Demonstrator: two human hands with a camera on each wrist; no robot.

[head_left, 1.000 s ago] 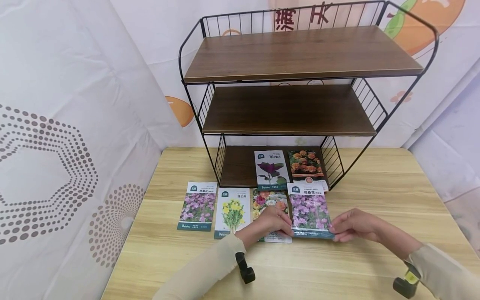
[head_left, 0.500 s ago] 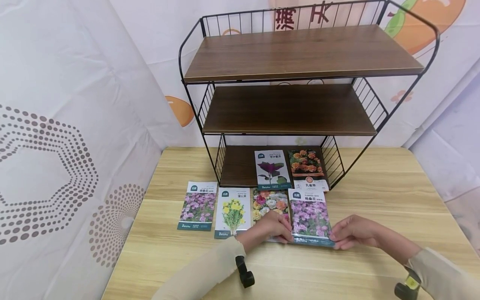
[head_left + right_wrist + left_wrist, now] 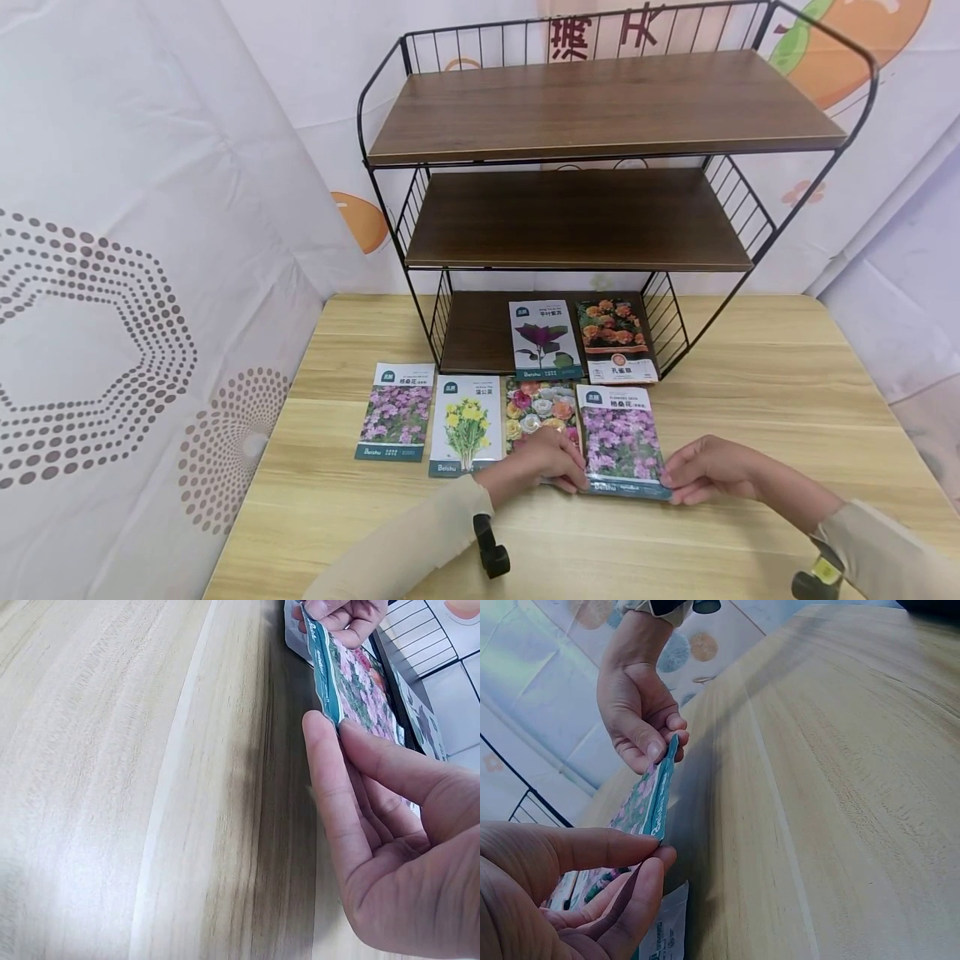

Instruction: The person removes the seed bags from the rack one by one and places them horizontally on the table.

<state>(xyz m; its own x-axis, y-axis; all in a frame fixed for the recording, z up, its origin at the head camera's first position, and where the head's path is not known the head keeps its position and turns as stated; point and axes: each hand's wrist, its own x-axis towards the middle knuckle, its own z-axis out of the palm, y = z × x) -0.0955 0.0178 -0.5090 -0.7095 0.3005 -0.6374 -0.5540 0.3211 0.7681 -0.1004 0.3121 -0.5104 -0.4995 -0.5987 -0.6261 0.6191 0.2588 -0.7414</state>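
Observation:
A seed packet with pink-purple flowers (image 3: pixel 621 433) lies at the right end of a row of packets in front of the rack. My left hand (image 3: pixel 546 458) pinches its lower left corner between thumb and fingers. At the lower right corner my right hand (image 3: pixel 708 471) pinches it the same way. In the left wrist view the packet's teal bottom edge (image 3: pixel 658 799) stands a little above the table, stretched between both hands. Part of a packet with mixed roses (image 3: pixel 542 408) is hidden under my left hand.
A yellow-flower packet (image 3: pixel 467 425) and another purple-flower packet (image 3: pixel 395 412) lie to the left. On the bottom shelf of the black wire rack (image 3: pixel 480 333) rest a purple-leaf packet (image 3: pixel 545 337) and an orange marigold packet (image 3: pixel 617 337), both reaching its front edge.
Both hands have drawn the purple-flower packet slightly toward the person and lowered it. Its top edge no longer covers the bottom of the marigold packet.

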